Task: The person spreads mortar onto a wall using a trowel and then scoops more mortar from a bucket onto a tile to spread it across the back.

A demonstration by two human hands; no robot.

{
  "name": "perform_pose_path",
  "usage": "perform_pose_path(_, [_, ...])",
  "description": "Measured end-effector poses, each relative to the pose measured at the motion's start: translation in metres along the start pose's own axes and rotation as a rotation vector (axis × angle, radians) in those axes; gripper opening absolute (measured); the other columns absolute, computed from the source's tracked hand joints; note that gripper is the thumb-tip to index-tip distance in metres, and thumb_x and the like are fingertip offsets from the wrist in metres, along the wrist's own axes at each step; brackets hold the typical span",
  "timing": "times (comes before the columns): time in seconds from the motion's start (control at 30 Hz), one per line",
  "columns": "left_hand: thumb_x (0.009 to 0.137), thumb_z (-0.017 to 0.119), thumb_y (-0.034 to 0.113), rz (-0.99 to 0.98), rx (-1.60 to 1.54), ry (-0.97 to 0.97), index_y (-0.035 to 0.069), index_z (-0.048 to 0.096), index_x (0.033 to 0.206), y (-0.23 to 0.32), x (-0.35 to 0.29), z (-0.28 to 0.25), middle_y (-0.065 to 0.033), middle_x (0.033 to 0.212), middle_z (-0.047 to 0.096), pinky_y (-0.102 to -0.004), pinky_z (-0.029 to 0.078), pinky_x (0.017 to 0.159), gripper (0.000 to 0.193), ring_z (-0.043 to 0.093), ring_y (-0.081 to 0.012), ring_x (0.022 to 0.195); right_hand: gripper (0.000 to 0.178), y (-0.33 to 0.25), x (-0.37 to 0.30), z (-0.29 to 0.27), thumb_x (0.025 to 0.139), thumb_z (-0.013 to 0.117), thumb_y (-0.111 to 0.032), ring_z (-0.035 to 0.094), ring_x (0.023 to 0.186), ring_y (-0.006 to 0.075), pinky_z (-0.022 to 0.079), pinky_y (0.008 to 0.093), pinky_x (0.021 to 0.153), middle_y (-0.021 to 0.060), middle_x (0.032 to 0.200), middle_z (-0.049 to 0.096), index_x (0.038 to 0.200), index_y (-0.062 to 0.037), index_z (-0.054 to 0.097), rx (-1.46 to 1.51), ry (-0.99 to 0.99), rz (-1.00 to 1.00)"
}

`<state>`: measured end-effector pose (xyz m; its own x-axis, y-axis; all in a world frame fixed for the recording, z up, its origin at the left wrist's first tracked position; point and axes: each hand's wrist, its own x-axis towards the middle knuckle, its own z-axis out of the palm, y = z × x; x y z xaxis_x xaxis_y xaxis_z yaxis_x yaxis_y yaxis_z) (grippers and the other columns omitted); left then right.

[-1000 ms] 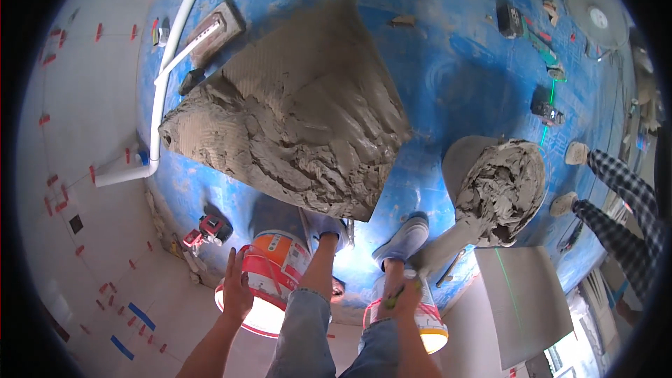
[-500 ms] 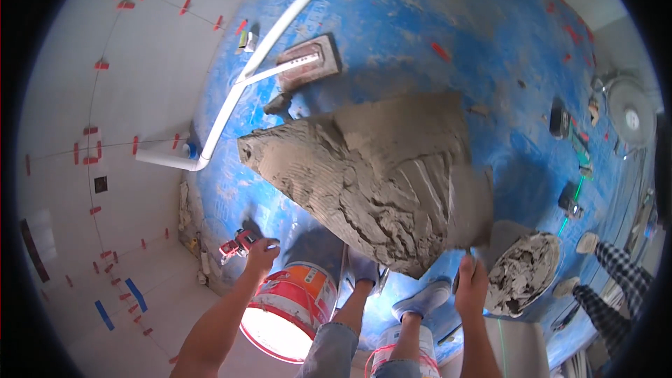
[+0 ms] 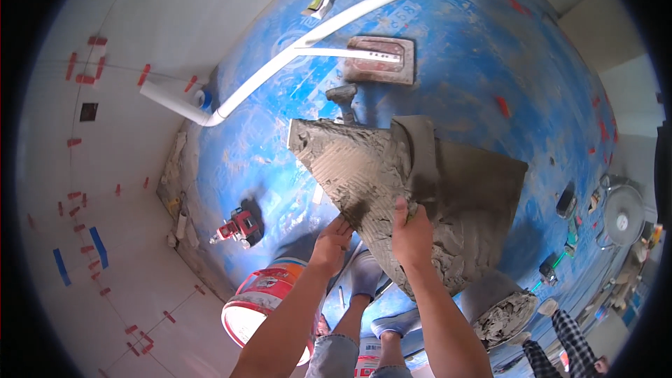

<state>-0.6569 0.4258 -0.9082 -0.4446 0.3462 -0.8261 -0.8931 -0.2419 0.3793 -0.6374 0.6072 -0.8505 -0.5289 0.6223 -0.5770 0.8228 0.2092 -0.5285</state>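
A large tile (image 3: 483, 175) lies in front of me, coated in grey mortar, ridged on its left part and smooth on the right. My right hand (image 3: 413, 234) is closed round the handle of a trowel. The trowel's blade (image 3: 423, 150) is smeared with mortar and lies against the coating near the far edge. At the near left edge of the tile is my left hand (image 3: 332, 243), its fingers curled together against that edge. Their tips are partly hidden there.
A red bucket (image 3: 269, 283) stands by my left leg, with a red tool (image 3: 239, 227) beyond it. Mortar fills a bucket (image 3: 507, 315) at right, near a person's checked trouser legs (image 3: 574, 339). A white pipe (image 3: 280, 63) and a float (image 3: 381, 70) lie on the blue floor.
My right hand has carried the trowel leftward and away from me across the mortar. My left hand has moved from above the red bucket to the tile's edge. The view has shifted.
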Motion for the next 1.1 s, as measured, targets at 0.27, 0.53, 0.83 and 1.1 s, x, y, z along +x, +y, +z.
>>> perform_pose_path(0.27, [0.056, 0.046, -0.011, -0.019, -0.157, -0.161, -0.003, 0.032, 0.142, 0.006, -0.004, -0.003, -0.0137, 0.145, 0.039, -0.031, 0.027, 0.11, 0.088, 0.032, -0.0251, 0.138, 0.061, -0.018, -0.011, 0.029, 0.093, 0.047, -0.053, 0.06, 0.083, 0.0486, 0.049, 0.0506, 0.073, 0.0314, 0.082, 0.062, 0.101, 0.0068, 0.056, -0.071, -0.207, -0.175])
perform_pose_path(0.53, [0.061, 0.045, -0.014, -0.079, -0.22, -0.083, -0.004, 0.032, 0.143, -0.022, -0.005, -0.049, -0.0132, 0.142, 0.042, -0.0281, 0.029, 0.106, 0.083, 0.041, -0.0229, 0.13, 0.049, 0.022, -0.053, -0.031, 0.093, 0.043, -0.056, 0.043, 0.041, 0.0161, 0.037, 0.0318, 0.042, 0.0033, 0.058, 0.047, 0.08, -0.0089, 0.048, 0.84, -0.989, 0.532])
perform_pose_path(0.83, [0.069, 0.049, -0.012, -0.218, 0.245, 0.039, 0.004, 0.029, 0.147, -0.034, -0.083, -0.041, -0.0099, 0.149, 0.038, -0.032, 0.028, 0.107, 0.082, 0.033, -0.0223, 0.138, 0.065, 0.178, -0.18, -0.178, 0.079, 0.053, -0.072, 0.047, 0.046, 0.0206, 0.04, 0.0326, 0.045, 0.0082, 0.06, 0.049, 0.086, -0.0066, 0.053, 1.25, -0.656, 0.559])
perform_pose_path(1.1, [0.054, 0.049, -0.013, -0.294, 0.432, 0.089, -0.001, 0.018, 0.15, -0.064, -0.154, -0.044, -0.0123, 0.144, 0.041, -0.0313, 0.035, 0.101, 0.102, 0.039, -0.0235, 0.133, 0.031, 0.296, -0.336, -0.274, 0.092, 0.059, -0.032, 0.055, 0.051, 0.0164, 0.041, 0.0272, 0.046, 0.0059, 0.065, 0.056, 0.105, -0.0042, 0.054, 1.158, 0.427, 0.291])
